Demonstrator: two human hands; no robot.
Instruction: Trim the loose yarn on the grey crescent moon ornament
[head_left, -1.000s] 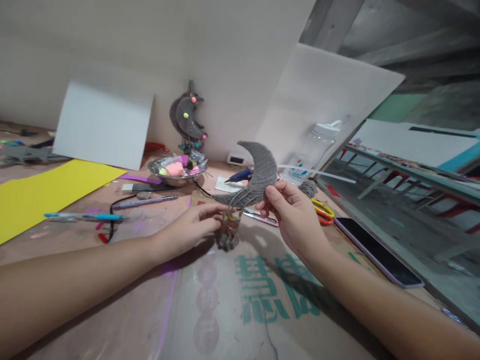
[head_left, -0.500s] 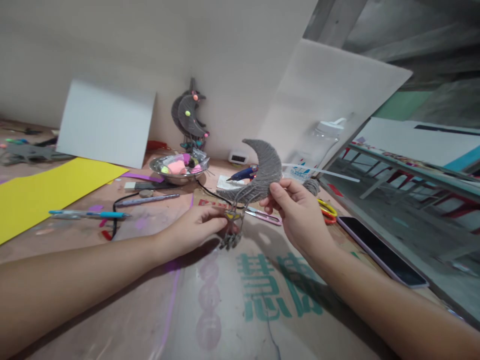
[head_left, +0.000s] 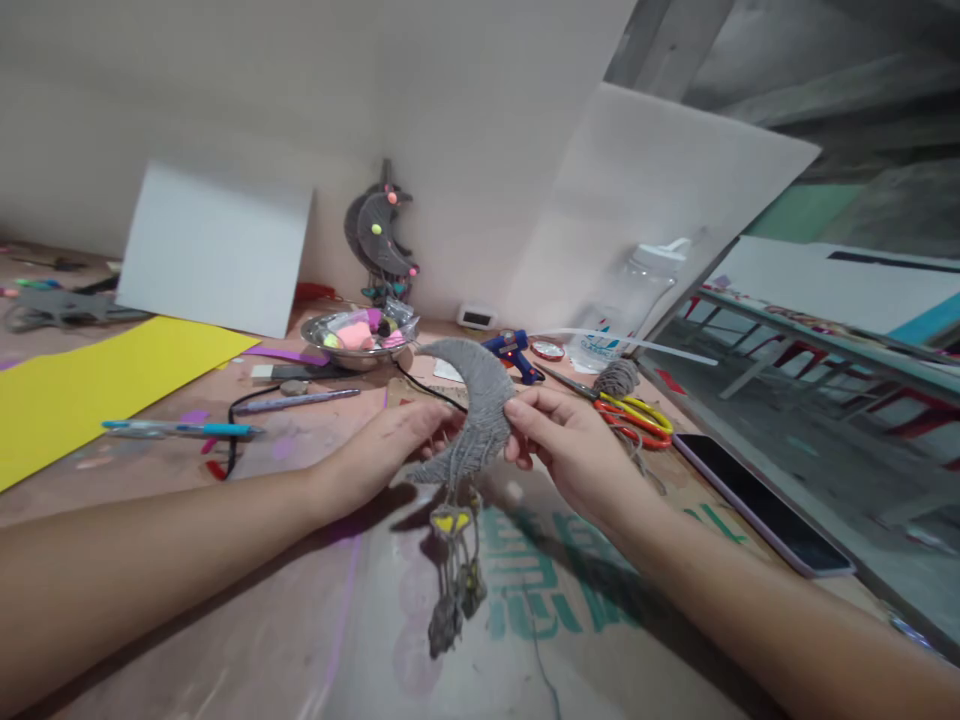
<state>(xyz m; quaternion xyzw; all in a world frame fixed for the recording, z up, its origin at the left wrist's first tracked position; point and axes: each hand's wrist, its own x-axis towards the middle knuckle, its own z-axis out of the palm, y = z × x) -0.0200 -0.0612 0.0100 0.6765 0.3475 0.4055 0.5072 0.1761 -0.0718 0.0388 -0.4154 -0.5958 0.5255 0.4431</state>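
Observation:
A crescent moon wrapped in grey yarn is held up over the work surface. My right hand pinches its outer curve between thumb and fingers. On the inner side, my left hand has its fingers curled against the moon, their tips partly hidden behind it. Below the moon dangle grey yarn strands, one bearing a yellow heart edged in grey, with dark grey tassels at their ends. A blue glue gun lies just behind the moon.
Scissors with yellow and orange handles lie right, near a ball of grey yarn and a phone. A metal bowl of colourful bits stands behind. Pens and yellow sheet lie left. A finished-looking moon ornament leans on the wall.
The crescent moon has come down and left, uncovering the glue gun and scissors. My left hand has let go of the hanging strands, which now dangle free, and moved up to the moon.

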